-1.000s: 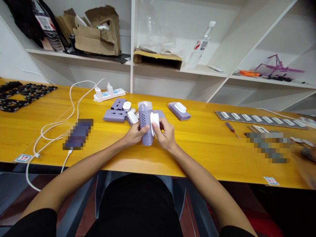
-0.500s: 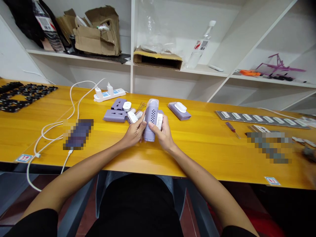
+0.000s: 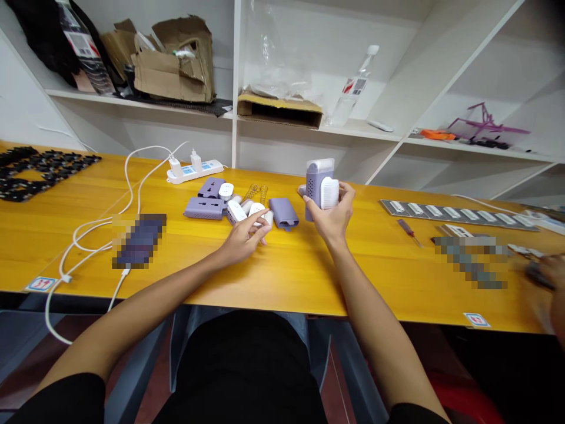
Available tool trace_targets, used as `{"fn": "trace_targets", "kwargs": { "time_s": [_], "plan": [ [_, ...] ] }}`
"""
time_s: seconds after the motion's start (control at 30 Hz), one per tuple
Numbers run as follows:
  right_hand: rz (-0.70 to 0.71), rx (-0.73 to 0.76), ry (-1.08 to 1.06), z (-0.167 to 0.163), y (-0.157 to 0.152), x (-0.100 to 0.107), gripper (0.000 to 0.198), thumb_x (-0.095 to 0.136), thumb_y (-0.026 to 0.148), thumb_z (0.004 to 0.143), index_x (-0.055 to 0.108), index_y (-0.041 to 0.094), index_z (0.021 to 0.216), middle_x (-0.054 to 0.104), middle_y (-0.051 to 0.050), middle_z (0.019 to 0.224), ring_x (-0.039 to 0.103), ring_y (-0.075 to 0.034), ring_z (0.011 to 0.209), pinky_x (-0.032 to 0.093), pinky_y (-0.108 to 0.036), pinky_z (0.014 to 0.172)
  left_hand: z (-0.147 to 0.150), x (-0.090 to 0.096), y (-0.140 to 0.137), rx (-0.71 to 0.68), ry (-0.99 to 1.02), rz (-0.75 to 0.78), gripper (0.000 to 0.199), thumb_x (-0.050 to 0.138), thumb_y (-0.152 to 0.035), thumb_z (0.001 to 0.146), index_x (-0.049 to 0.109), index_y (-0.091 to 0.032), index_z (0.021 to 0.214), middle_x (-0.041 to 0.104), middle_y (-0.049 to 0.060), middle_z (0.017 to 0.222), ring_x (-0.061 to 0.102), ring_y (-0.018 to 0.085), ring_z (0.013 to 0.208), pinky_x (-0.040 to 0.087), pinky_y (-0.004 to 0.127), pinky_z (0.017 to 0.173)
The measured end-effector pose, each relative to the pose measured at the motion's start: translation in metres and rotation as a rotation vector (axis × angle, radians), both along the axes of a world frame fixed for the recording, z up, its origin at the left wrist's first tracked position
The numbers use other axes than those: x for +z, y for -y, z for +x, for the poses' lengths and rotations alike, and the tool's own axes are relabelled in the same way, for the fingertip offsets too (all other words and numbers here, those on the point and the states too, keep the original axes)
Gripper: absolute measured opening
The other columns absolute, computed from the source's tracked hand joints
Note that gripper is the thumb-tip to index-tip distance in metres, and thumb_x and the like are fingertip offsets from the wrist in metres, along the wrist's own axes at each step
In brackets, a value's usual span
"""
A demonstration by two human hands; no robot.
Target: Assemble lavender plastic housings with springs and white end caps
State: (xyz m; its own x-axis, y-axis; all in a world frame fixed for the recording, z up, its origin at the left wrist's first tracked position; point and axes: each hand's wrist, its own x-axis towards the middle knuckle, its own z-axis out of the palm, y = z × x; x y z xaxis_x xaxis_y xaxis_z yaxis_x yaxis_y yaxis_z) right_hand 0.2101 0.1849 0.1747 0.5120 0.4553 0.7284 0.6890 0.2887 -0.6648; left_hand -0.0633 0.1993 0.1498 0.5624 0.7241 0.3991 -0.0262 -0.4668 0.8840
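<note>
My right hand (image 3: 334, 219) pinches a lavender perforated case (image 3: 313, 184) between thumb and fingers, above the table (image 3: 286, 271), right of a loose lavender shell (image 3: 283, 211). Long axis near upright, clear end up; white bristled piece (image 3: 329, 194) on its right side. Judgement: this unit looks largely together — springs (image 3: 251, 191) remain loose. My left hand (image 3: 241, 242), fingers parted, meets white parts (image 3: 236, 211) — grip I cannot tell.

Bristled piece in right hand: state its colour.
The bristled piece is white, seen best in the head view.

Torn cardboard box (image 3: 174, 73), clear bottle (image 3: 354, 86) on shelving (image 3: 236, 59)
</note>
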Motion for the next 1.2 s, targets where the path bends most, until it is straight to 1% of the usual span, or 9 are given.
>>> {"fn": "trace_targets", "kwargs": {
  "time_s": [0.1,0.23,0.4,0.5,0.63,0.77,0.87,1.0,1.2],
  "plan": [
    [-0.135,-0.076,0.036,0.017,-0.005,-0.004,0.075,0.090,0.047,0.071,0.050,0.025,0.130,0.065,-0.014,0.132,0.064,-0.032,0.120,0.050,-0.054,0.110,0.001,-0.005,-0.003,-0.006,0.007,0.066,0.051,0.063,-0.045,0.106,0.058,-0.018,0.149,0.071,0.009,0.115,0.072,0.012,0.070,0.061,0.027,0.069],
    [-0.314,-0.145,0.022,0.028,-0.011,-0.014,0.076,0.087,0.050,0.068,0.048,0.025,0.129,0.066,-0.013,0.129,0.063,-0.036,0.118,0.049,-0.058,0.107,0.002,-0.010,-0.006,-0.009,0.029,0.148,0.047,0.063,-0.042,0.106,0.060,-0.018,0.147,0.071,0.009,0.112,0.072,0.011,0.068,0.062,0.028,0.069],
    [-0.407,-0.139,-0.011,0.030,-0.015,-0.020,0.077,0.089,0.051,0.065,0.049,0.024,0.125,0.067,-0.015,0.122,0.062,-0.037,0.116,0.051,-0.059,0.103,0.001,-0.010,-0.006,-0.003,0.019,0.176,0.044,0.062,-0.040,0.106,0.061,-0.018,0.145,0.072,0.009,0.111,0.071,0.011,0.069,0.062,0.028,0.070],
    [-0.356,-0.111,-0.003,0.033,-0.013,-0.015,0.077,0.090,0.054,0.065,0.049,0.025,0.125,0.068,-0.014,0.122,0.064,-0.035,0.112,0.053,-0.058,0.101,0.000,-0.008,-0.006,0.002,0.020,0.155,0.043,0.063,-0.040,0.106,0.062,-0.019,0.143,0.072,0.008,0.110,0.071,0.012,0.071,0.063,0.029,0.072],
    [-0.161,0.032,0.122,0.028,-0.003,-0.003,0.078,0.091,0.056,0.069,0.050,0.025,0.128,0.067,-0.013,0.128,0.068,-0.032,0.116,0.056,-0.052,0.102,0.001,-0.002,-0.003,0.044,0.032,0.051,0.047,0.069,-0.042,0.102,0.060,-0.020,0.143,0.070,0.009,0.115,0.073,0.014,0.079,0.060,0.024,0.066],
    [-0.037,0.219,0.262,0.000,0.006,0.001,0.076,0.088,0.054,0.078,0.049,0.025,0.136,0.068,-0.013,0.135,0.069,-0.032,0.123,0.057,-0.053,0.108,0.000,0.003,-0.006,0.085,0.125,-0.074,0.069,0.075,-0.047,0.097,0.045,-0.025,0.156,0.065,0.013,0.130,0.076,0.017,0.087,0.053,0.019,0.053],
    [-0.021,0.286,0.347,-0.021,0.004,-0.002,0.076,0.086,0.054,0.081,0.047,0.026,0.140,0.066,-0.014,0.139,0.066,-0.033,0.130,0.054,-0.056,0.113,-0.002,0.003,-0.012,0.103,0.179,-0.071,0.078,0.077,-0.051,0.096,0.039,-0.027,0.160,0.064,0.016,0.134,0.075,0.019,0.090,0.055,0.020,0.053],
    [-0.071,0.161,0.333,-0.020,-0.006,-0.011,0.069,0.082,0.050,0.084,0.047,0.025,0.137,0.066,-0.014,0.136,0.064,-0.033,0.128,0.053,-0.056,0.112,-0.003,0.002,-0.016,0.139,0.169,-0.047,0.075,0.076,-0.052,0.096,0.043,-0.026,0.158,0.065,0.015,0.131,0.073,0.018,0.091,0.054,0.021,0.055],
    [-0.255,-0.161,0.195,0.032,-0.021,-0.030,0.064,0.080,0.051,0.078,0.047,0.025,0.126,0.064,-0.012,0.126,0.061,-0.033,0.118,0.051,-0.051,0.105,-0.001,0.006,-0.009,0.125,0.130,-0.021,0.063,0.074,-0.045,0.097,0.048,-0.024,0.150,0.068,0.011,0.123,0.070,0.015,0.088,0.052,0.023,0.061]
  ]
}}
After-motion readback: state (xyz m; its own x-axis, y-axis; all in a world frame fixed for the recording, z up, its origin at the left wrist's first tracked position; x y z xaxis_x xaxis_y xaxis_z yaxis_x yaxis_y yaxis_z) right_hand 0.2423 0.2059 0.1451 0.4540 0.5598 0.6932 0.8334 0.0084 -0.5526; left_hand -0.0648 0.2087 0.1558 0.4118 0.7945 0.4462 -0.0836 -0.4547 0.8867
